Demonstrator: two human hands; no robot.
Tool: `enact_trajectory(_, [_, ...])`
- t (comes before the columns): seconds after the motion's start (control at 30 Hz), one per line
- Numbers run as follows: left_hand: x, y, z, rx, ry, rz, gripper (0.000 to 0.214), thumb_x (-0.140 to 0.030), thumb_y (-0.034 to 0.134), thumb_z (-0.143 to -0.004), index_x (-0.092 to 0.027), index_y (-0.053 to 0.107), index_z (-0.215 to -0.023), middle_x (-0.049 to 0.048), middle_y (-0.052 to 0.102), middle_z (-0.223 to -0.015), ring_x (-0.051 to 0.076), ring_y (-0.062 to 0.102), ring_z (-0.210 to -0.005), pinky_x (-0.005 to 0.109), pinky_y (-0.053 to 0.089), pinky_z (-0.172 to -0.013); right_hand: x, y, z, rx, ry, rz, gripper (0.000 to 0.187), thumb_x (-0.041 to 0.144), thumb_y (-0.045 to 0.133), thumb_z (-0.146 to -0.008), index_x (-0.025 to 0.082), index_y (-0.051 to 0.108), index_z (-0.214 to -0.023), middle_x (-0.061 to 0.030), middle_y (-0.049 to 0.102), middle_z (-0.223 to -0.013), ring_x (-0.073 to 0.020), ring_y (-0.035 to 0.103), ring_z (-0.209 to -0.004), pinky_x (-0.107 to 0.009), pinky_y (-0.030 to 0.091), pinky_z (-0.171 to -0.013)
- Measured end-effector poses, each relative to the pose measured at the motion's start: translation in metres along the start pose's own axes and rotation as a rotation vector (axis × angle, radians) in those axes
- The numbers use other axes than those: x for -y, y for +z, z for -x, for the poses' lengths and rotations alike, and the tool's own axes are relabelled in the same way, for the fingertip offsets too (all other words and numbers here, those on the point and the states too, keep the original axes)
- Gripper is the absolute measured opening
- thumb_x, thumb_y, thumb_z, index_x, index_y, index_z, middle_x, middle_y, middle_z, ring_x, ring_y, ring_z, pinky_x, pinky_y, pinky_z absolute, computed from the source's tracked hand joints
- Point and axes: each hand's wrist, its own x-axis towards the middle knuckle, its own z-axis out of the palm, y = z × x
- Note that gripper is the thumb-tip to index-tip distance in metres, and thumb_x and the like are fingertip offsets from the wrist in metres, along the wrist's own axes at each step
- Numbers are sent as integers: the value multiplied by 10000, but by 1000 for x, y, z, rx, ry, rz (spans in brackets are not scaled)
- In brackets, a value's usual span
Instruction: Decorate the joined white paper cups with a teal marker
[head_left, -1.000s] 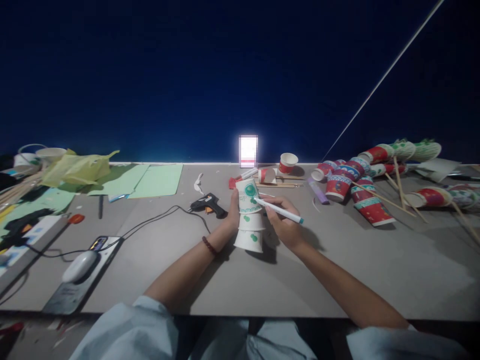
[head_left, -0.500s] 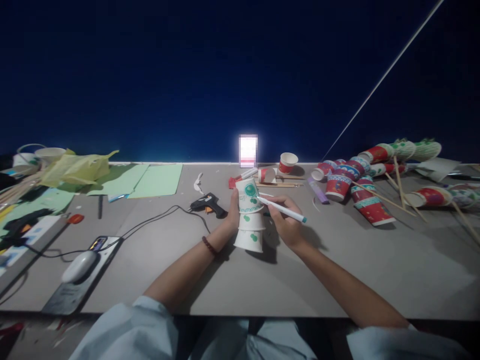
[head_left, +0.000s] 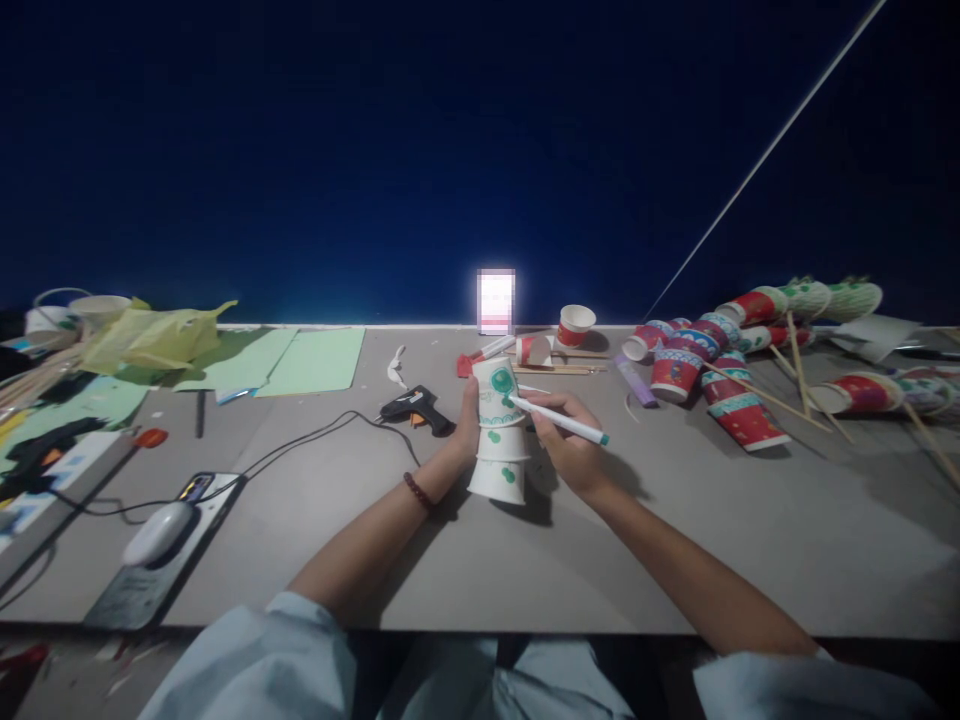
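Lettering on the red cups (head_left: 679,375) piled at the right of the frame is too small to read, and the bright panel (head_left: 496,301) at the far edge of the table (head_left: 675,560) is blurred out. The pile is holding more than six cups, packed too closely for an exact count.

At the centre of the frame, your left hand (head_left: 465,430) is gripping a stack of white cups (head_left: 501,455), its fingers curling closed around the back. The stack is showing three cups, nested mouth down, leaning slightly and carrying green dots. Whether its lowest rim is touching the table cannot be told.

Your right hand (head_left: 570,445) is pinching one white marker (head_left: 559,422) in closed fingers. The marker's tip is touching the side of the top cup, and its teal end is pointing toward the right of the frame.

One black glue gun (head_left: 416,408) is lying just left of the stack. One white mouse (head_left: 159,532) is sitting at the lower left. One purple stick (head_left: 636,382) is lying between the stack and the red pile. Two pale green sheets (head_left: 300,360) are lying at the left of centre, near the far edge.
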Motion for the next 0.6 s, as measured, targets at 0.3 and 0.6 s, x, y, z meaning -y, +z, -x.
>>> enact_trajectory(0.3, [1,-2,-1,7,18,25,434,-550,548,-855,-140,691,-857,63,728,-800,185,674,-687,280,528,-705,2,0,0,2,0,-11,71,273,620,-862,247,673,-902,-54,748,-1041,-219,702,-1008,-393,551,-920])
enact_trajectory(0.6, [0,-1,-2,1,-29,97,447,-576,540,-847,-155,687,-893,40,702,-700,183,657,-626,282,520,-652,4,-1,-1,-1,6,-4,59,280,612,-859,252,663,-871,-50,754,-1015,-230,702,-1017,-410,549,-931])
